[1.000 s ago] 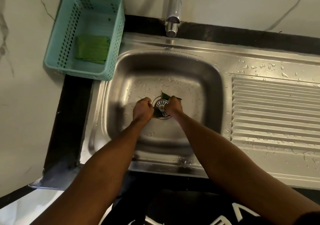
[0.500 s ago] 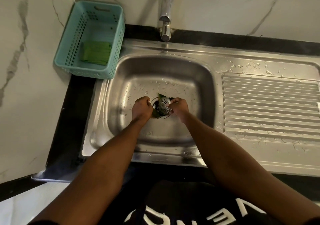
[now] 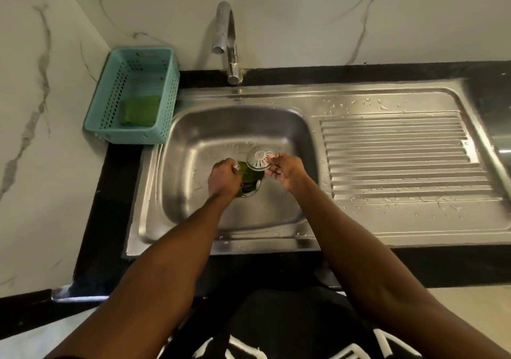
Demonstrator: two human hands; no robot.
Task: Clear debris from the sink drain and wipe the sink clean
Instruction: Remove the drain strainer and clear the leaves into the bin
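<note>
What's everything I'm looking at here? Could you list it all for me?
Sink: one, steel, set in the black counter.
Draining board: one, steel, ribbed, right of the basin.
Tap: one, metal, behind the basin.
Basket: one, teal, on the counter left of the tap.
Scrub pad: one, green, inside the basket.
Strainer: one, silver, lifted above the drain.
Leaf debris: green, in the drain opening.
Left hand: at the drain's left edge.
Right hand: holding the strainer.

Both arms extended; left hand [image 3: 224,177] fisted, right hand [image 3: 286,171] fingers [image 3: 272,162] pinching.
</note>
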